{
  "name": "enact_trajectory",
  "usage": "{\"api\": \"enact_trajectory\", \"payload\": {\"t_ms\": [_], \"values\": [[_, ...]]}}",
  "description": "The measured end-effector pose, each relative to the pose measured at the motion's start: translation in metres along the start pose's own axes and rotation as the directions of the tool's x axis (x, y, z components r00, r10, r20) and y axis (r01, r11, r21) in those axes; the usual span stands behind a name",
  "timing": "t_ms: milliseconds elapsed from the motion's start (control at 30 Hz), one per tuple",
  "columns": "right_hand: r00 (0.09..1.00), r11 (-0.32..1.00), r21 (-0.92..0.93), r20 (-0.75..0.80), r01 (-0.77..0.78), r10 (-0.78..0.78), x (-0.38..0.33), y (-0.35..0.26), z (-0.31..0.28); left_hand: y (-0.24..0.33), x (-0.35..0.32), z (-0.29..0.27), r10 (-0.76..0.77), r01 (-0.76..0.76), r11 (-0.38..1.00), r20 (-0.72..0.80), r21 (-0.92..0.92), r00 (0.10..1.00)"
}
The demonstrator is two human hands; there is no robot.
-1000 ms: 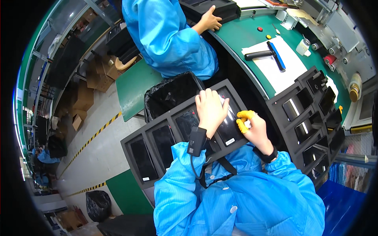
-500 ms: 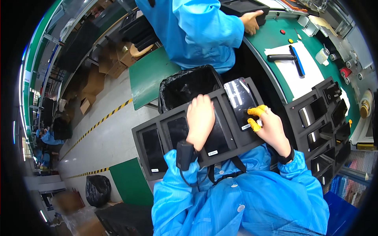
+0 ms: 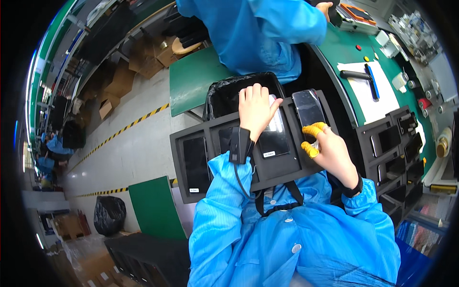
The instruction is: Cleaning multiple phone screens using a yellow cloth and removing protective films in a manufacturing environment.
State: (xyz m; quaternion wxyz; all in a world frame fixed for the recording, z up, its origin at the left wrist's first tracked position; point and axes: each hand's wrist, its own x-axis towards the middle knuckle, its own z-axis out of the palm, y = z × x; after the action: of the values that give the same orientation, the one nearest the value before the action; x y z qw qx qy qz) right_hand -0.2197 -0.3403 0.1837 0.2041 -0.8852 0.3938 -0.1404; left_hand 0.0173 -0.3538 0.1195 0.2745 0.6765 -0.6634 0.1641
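The black foam tray lies across my lap, slotted, with dark phones lying flat in its pockets. Behind it gapes a bin lined with a black bag, and a co-worker in blue stands just beyond at the green bench. My left hand rests flat, fingers spread and open, on a phone covered in clear film in a middle pocket. My right hand, in yellow finger cots, pinches what looks like a film edge by the right-hand phone. I judge that a hard pull could lift the phone from its pocket or tip the unsupported tray toward the bin.
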Motion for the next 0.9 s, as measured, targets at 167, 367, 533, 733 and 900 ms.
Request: {"api": "enact_trajectory", "payload": {"t_ms": [167, 367, 533, 733, 900], "values": [[0.967, 0.978, -0.049, 0.169, 0.201, -0.19, 0.018, -0.031, 0.01, -0.029, -0.058, -0.067, -0.303, 0.271, 0.946, 0.195, 0.176, 0.933], [0.892, 0.907, -0.053, 0.216, 0.418, -0.398, 0.09, -0.078, 0.089, -0.076, -0.12, -0.096, -0.384, 0.367, 0.914, 0.078, 0.171, 0.92], [0.921, 0.915, -0.162, 0.195, 0.37, -0.338, 0.114, -0.086, 0.13, -0.101, -0.125, -0.108, -0.245, 0.237, 0.969, 0.185, 0.065, 0.952], [0.969, 0.98, -0.024, 0.153, 0.199, -0.193, 0.115, -0.087, 0.126, -0.118, -0.116, -0.109, -0.269, 0.256, 0.956, 0.083, 0.146, 0.959], [0.956, 0.967, 0.144, 0.175, 0.211, -0.234, 0.119, -0.094, 0.119, -0.137, -0.101, -0.102, -0.331, 0.313, 0.915, 0.029, 0.256, 0.943]]}}
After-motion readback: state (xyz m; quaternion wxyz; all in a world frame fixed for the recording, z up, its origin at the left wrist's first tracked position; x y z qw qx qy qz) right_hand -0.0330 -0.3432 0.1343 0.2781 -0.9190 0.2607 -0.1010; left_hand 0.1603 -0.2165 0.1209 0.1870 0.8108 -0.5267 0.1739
